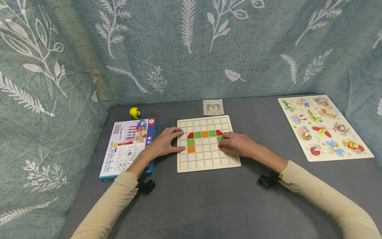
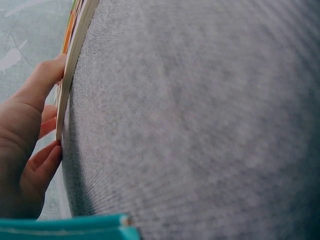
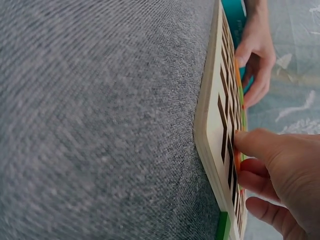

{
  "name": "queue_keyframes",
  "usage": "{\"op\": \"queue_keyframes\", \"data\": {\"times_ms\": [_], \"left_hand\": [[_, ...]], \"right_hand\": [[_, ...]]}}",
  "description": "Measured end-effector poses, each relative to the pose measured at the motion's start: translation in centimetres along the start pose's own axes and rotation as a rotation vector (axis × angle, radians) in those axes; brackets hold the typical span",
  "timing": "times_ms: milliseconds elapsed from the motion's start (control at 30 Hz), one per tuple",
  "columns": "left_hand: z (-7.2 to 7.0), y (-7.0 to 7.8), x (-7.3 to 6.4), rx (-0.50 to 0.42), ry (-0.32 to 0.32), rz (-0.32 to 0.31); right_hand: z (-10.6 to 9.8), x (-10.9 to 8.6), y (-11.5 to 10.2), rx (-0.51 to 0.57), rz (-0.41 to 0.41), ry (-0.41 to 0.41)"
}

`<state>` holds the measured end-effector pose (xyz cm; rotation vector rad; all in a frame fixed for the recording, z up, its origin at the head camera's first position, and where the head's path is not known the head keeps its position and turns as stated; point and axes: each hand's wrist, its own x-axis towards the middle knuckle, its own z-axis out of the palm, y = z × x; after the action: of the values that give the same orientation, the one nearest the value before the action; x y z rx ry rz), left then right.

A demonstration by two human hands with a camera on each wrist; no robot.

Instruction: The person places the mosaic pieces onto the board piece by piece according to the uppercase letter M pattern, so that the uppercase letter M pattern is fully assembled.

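Note:
A square wooden grid board [image 1: 209, 165] lies on the grey table with coloured tiles in an arch. Red rounded tiles [image 1: 190, 135] mark its top corners, with green tiles [image 1: 197, 134] and orange ones between and below. My left hand [image 1: 165, 142] rests against the board's left edge, thumb and fingers spread apart. At the arch's right leg, my right hand [image 1: 238, 144] pinches an orange tile [image 1: 221, 147] at the grid, its fingers partly covering that tile and the green one above. The right wrist view shows the thumb and fingertips at the board's surface.
Behind the board lies a small pattern card [image 1: 213, 113]. To the left are a bead-toy box [image 1: 111, 157] and a yellow toy figure [image 1: 135, 113]. An insect puzzle board [image 1: 323, 156] lies at the right. Patterned curtain [image 1: 167, 43] closes off the table's back and sides.

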<state>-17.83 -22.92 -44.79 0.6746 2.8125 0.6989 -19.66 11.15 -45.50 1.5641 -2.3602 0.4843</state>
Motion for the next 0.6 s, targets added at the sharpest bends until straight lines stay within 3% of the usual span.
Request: {"op": "queue_keyframes", "data": {"times_ms": [233, 600], "left_hand": [[0.2, 0.0, 0.0, -0.005, -0.003, 0.005], [-0.1, 0.1, 0.0, 0.003, -0.002, -0.003]], "right_hand": [[-0.4, -0.7, 0.0, -0.037, 0.023, 0.015], [-2.2, -3.5, 1.1, -0.009, 0.245, -0.106]]}}
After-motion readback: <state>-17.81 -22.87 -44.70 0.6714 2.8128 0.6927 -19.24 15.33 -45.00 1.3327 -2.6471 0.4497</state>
